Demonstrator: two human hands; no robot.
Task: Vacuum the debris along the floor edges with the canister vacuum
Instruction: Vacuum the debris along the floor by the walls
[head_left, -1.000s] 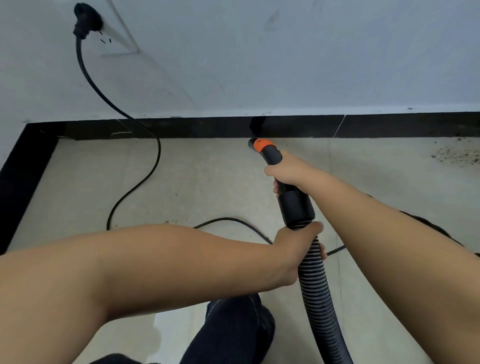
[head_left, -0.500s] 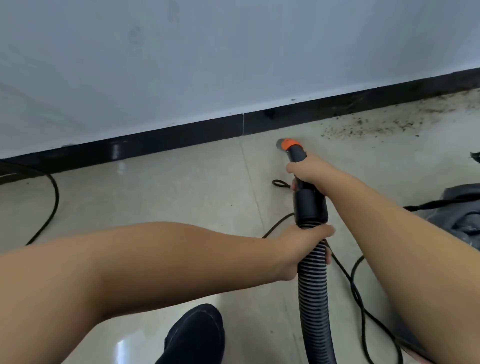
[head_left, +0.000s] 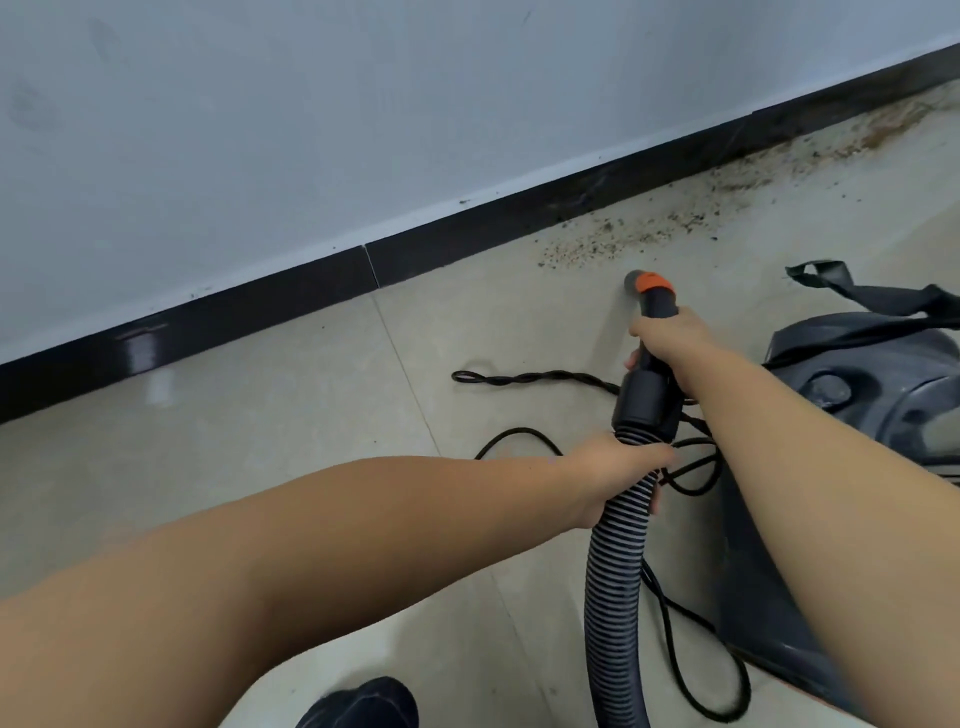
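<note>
I see a black nozzle (head_left: 655, 306) with an orange band near its grey tip, and a hose (head_left: 618, 571) ribbed in grey and black. The canister (head_left: 852, 395) is dark grey, the cord (head_left: 524, 378) black and twisted. Brown speckled debris (head_left: 649, 228) dots the beige floor tiles (head_left: 291, 415), under a glossy black skirting (head_left: 249, 306) and a pale grey-blue wall (head_left: 311, 130).

The canister vacuum (head_left: 852, 415) is a dark grey body lying on the pale tile floor at the right, a black strap (head_left: 862, 301) draped over it. Its ribbed black hose (head_left: 615, 587) rises to a black nozzle (head_left: 655, 306) with an orange collar, tip pointed toward the brown debris (head_left: 675, 223) scattered along the black baseboard.
</note>
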